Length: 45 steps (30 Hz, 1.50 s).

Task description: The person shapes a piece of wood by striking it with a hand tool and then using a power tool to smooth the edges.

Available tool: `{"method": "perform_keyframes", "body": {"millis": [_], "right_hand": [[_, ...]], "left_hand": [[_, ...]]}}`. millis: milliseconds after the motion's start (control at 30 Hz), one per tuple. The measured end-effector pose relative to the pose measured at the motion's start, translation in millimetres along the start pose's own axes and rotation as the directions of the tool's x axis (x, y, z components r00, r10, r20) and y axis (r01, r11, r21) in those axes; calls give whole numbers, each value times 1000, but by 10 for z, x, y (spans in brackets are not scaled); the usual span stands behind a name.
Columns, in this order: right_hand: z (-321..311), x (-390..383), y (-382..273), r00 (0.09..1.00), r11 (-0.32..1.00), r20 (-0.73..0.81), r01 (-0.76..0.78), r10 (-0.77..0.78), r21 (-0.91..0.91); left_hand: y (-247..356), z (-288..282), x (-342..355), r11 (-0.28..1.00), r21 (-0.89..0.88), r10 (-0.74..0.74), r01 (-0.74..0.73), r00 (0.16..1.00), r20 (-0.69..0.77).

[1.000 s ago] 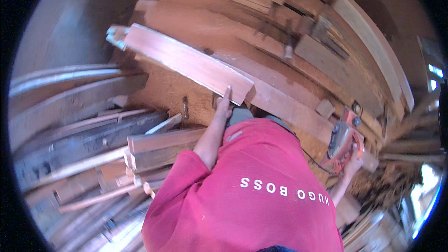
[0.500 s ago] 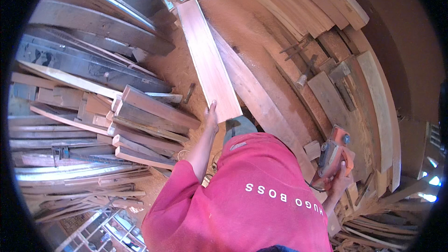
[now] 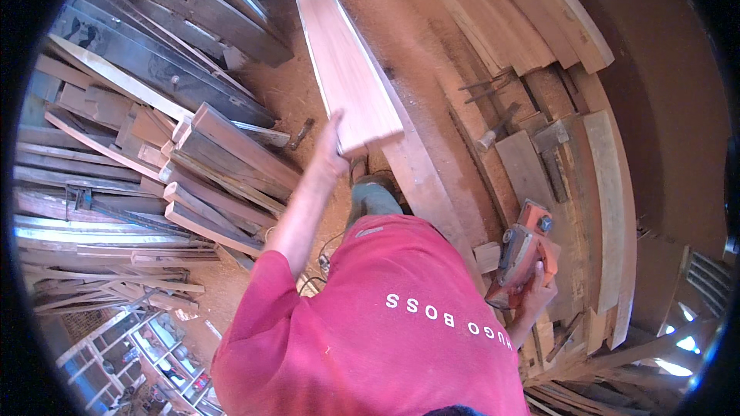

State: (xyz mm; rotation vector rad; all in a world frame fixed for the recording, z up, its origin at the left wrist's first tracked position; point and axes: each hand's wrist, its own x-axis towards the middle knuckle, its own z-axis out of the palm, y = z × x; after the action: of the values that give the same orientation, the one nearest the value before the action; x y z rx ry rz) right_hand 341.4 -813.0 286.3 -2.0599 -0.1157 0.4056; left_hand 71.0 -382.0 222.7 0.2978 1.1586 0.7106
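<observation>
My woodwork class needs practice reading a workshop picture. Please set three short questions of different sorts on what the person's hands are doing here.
1. True or false: the left hand grips the near end of a long reddish plank.
2. The right hand holds: A) a hammer B) an orange power planer C) a brush.
3. Fill in: to the person's left lies a pile of short wooden ____.

Key: 1 true; 2 B; 3 offcuts.
</observation>
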Motion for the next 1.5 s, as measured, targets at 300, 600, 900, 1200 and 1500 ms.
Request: {"method": "perform_keyframes", "body": {"millis": [300,600,900,1200,1500], "right_hand": [[-7,5,-43,998,999,53,32,-30,-34],[146,-87,-379,999,1000,32,8,-8,1],[163,45,-299,996,995,74,-44,51,-88],[359,111,-431,993,990,112,58,-44,-128],[811,337,-633,944,993,322,-41,76,-114]], "left_hand": [[1095,750,-461,747,-547,551,-379,812,190],[1066,893,-357,612,-588,733,-528,658,171],[1114,885,-334,610,-550,751,-570,639,170],[1122,520,-308,862,-416,441,-290,834,332],[-1245,-497,1265,999,-25,44,-44,999,-20]]}}
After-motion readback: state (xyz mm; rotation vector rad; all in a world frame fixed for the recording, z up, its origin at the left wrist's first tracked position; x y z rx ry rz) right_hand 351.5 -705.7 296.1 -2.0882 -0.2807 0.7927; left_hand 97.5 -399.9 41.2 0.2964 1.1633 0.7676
